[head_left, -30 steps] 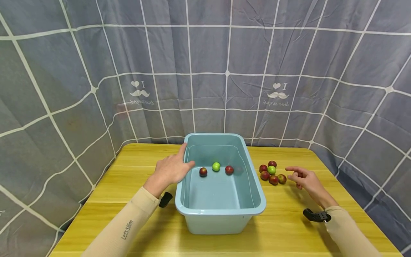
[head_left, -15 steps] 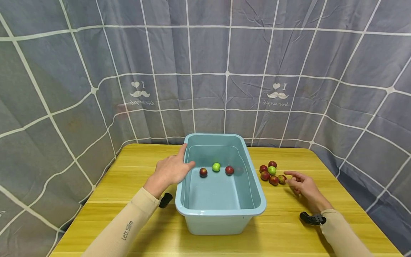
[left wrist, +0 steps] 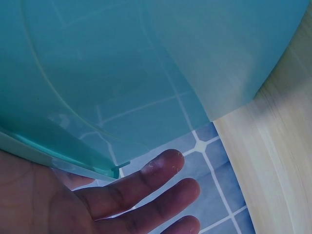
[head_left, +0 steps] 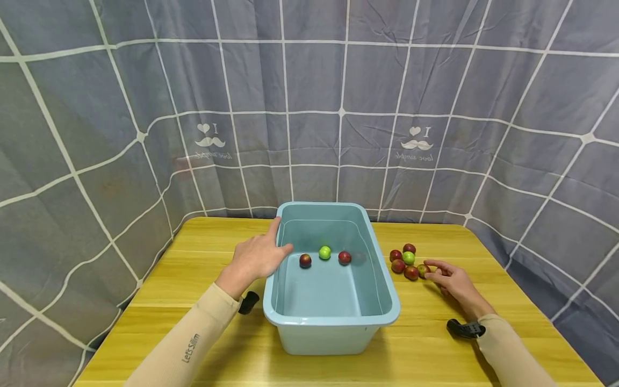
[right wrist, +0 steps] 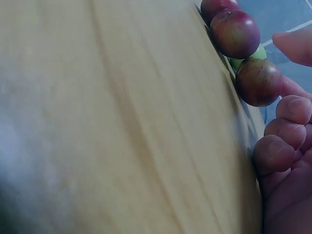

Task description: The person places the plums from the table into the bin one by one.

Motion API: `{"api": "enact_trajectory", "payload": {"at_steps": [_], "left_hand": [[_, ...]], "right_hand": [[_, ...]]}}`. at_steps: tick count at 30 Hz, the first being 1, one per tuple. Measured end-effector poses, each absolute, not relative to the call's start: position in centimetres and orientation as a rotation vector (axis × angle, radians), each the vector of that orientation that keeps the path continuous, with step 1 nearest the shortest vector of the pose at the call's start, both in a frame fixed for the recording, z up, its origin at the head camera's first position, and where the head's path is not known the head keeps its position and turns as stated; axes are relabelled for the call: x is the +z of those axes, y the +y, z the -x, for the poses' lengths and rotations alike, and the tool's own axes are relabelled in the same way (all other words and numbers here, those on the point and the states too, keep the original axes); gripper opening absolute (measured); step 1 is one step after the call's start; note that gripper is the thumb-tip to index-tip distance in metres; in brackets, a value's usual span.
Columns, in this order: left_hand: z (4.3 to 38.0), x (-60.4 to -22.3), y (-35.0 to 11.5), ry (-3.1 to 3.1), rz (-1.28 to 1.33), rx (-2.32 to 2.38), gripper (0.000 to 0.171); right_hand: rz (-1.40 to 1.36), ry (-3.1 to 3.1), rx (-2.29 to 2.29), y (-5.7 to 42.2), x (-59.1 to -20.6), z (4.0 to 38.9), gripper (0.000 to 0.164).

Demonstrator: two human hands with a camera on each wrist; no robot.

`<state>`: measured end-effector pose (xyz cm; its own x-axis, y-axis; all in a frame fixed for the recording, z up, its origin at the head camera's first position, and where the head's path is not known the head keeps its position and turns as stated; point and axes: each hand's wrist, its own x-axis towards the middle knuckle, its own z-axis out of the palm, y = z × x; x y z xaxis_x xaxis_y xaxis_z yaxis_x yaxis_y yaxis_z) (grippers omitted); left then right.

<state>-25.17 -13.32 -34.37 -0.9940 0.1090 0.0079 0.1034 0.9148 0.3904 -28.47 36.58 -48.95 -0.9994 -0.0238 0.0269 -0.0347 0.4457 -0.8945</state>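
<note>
1. Currently, the work looks part-done: fruit is divided between the tub (head_left: 333,321) and a loose cluster (head_left: 408,258) on the counter (head_left: 227,231), at the tub's three o'clock.
2. Inside the tub, three are counted: one red fruit (head_left: 305,260) towards nine o'clock, a green fruit (head_left: 325,252) near twelve, another red fruit (head_left: 345,258) towards two.
3. Apparently left: six outside, five red and one green.
4. The left hand (head_left: 258,255) is laid on the nine o'clock rim, fingers extended; at the cluster's four o'clock, the nearest fruit (head_left: 423,271) is straddled by the right hand (head_left: 456,282), thumb and forefinger narrowly parted.
5. A gap at one fingertip is revealed only by the right wrist view.
6. Straight fingers outside the tub are caught by the left wrist view; the tub's fruit, by the head view alone.
</note>
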Motion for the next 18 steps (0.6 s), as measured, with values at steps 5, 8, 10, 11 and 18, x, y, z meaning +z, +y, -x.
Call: {"api": "enact_trajectory", "payload": {"at_steps": [5,8,10,11,18], "left_hand": [[25.15,-34.39,-13.36,3.062,-0.169,0.625,0.084],[25.16,-34.39,-13.38,3.063,-0.172,0.627,0.084],[25.17,-34.38,-13.39,3.064,-0.173,0.628,0.084],[25.18,-34.38,-13.39,3.064,-0.173,0.627,0.084],[25.22,-34.38,-13.46,3.068,-0.175,0.630,0.084]], "right_hand": [[-0.016,-2.695,1.619,36.57,-48.93,28.66,0.063],[0.008,-2.710,1.608,36.55,-48.91,28.71,0.063],[0.007,-2.725,1.597,36.55,-48.85,28.72,0.062],[0.005,-2.732,1.592,36.59,-48.85,28.76,0.061],[-0.006,-2.758,1.537,36.59,-49.06,28.96,0.054]]}}
